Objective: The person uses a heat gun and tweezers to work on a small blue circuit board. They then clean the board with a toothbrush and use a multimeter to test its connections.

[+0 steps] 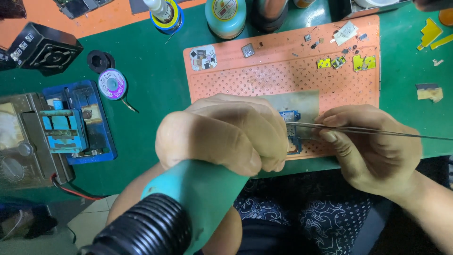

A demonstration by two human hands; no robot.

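My left hand (222, 132) is closed around the teal handle of a hot-air tool (198, 193), whose black ribbed hose runs down to the lower left. The nozzle end is hidden behind my fingers. My right hand (373, 146) pinches thin metal tweezers (311, 126), their tips pointing left at a small blue circuit board (291, 130). The board lies on a grey metal plate (302, 101) at the near edge of an orange perforated work mat (283, 71).
Small chips and yellow board pieces (363, 62) lie at the mat's far right. On the green bench to the left are a blue board holder (78, 120), a solder-wick spool (112, 84), a black fan (42, 47) and a meter (19, 141). Jars stand at the back.
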